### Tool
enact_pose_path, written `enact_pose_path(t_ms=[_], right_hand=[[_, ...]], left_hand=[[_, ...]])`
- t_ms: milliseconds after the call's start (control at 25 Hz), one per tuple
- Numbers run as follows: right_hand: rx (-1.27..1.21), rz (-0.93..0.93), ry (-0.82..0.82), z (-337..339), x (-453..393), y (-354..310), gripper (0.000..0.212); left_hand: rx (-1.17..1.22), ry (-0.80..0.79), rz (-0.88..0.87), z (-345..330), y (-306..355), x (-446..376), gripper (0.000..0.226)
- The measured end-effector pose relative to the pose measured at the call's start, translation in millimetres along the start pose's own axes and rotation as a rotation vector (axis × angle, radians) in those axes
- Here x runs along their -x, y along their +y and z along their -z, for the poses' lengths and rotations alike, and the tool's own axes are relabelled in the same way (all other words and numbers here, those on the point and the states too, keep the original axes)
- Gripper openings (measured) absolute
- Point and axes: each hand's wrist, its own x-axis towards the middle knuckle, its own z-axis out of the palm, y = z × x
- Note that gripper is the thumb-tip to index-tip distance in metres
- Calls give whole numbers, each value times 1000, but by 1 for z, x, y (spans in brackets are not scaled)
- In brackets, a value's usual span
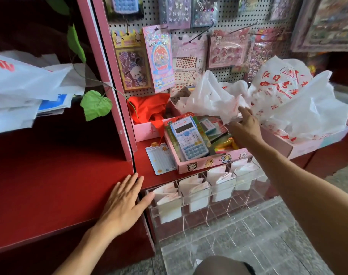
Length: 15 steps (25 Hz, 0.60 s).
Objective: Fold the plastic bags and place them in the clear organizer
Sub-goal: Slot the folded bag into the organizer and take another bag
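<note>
Head view looks down on two bare hands at a red counter; the left hand (pixel 124 201) lies flat, palm down, fingers straight and spread on the red counter top (pixel 50 187), its thumb reaching toward the near corner of the clear organizer (pixel 214 213); it holds nothing. The right hand (pixel 246 128) is stretched forward and up, its fingers at the lower edge of a crumpled white plastic bag (pixel 212 98); the fingertips are hidden behind the hand and the plastic, so I cannot tell whether they pinch the bag or only touch it. Just to the right of that hand a bigger heap of white bags with red print (pixel 284 96) bulges out of a pink box (pixel 300 145); below the right hand sits a pink tray (pixel 205 163) holding a blue and white calculator (pixel 189 137) among other stationery. The organizer hangs at the counter's front edge, between the two forearms, just right of the left hand; folded white bags (pixel 169 203) stand upright in its upper row of compartments, from the left hand's thumb across toward the right forearm; its lower compartments show only clear dividers. Beyond the left hand, a red cloth (pixel 147 108) fills a small pink box; far to the left of that hand more white bags (pixel 24 84) lie piled on a shelf; above the right hand sticker sheets hang on a pegboard (pixel 224 18).
</note>
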Motion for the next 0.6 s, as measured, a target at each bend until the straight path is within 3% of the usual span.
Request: enact_pose_path(t_ms=[160, 320, 480, 600], right_hand=[[-214, 238, 194, 13, 37, -22, 58], [-45, 558, 176, 21, 66, -51, 50], [-26, 806, 198, 25, 83, -88, 28], [-179, 856, 61, 28, 104, -124, 23]], left_hand=[[30, -9, 13, 1, 1, 0, 122], [75, -23, 7, 4, 0, 0, 130], [120, -57, -31, 9, -2, 7, 110], [163, -58, -37, 17, -7, 17, 83]])
